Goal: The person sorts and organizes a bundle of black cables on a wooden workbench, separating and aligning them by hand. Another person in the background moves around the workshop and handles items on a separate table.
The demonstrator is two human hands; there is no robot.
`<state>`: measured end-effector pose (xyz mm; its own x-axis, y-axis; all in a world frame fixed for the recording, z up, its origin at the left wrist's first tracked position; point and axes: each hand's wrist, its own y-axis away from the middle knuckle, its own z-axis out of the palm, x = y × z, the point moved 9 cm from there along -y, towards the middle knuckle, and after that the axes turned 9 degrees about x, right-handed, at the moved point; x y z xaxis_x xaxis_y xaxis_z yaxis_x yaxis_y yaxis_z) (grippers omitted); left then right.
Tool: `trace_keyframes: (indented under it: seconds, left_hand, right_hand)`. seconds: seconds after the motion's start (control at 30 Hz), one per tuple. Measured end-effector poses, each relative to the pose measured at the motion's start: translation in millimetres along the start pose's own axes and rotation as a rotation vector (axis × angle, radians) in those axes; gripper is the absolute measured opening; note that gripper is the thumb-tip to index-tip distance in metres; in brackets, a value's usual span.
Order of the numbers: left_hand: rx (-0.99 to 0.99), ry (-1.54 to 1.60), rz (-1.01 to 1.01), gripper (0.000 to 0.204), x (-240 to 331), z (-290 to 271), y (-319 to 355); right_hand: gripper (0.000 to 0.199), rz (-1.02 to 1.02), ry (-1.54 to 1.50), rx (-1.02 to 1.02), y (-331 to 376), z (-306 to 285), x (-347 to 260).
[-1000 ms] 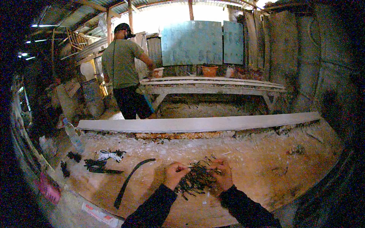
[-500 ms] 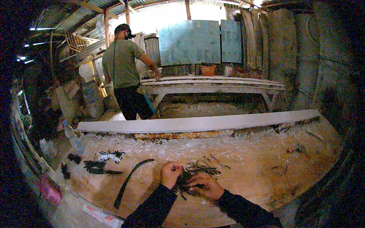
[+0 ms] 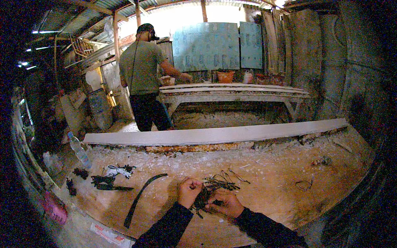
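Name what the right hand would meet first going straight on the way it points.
The right hand would likely meet the dark cords first; the left hand lies beyond them, though depth is unclear.

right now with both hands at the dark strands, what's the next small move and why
Probably spread the strands a little with the right hand while the left hand steadies them: they bunch thickly between the two hands but fan out more loosely beyond, so single ones may then be easier to pick out.
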<state>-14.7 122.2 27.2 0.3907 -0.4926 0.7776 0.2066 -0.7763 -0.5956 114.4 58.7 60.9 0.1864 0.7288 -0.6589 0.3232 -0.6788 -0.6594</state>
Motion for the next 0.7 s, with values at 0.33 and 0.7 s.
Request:
trace_keyframes:
  seconds: [0.33, 0.7]
  left_hand:
    - [-0.089, -0.056, 0.075, 0.009, 0, 16, 9]
    - [-0.435, 0.325, -0.042, 0.01, 24, 37, 23]
  right_hand:
    - [0.01, 0.017, 0.056, 0.011, 3, 2, -4]
    - [0.009, 0.245, 0.114, 0.479, 7, -54, 22]
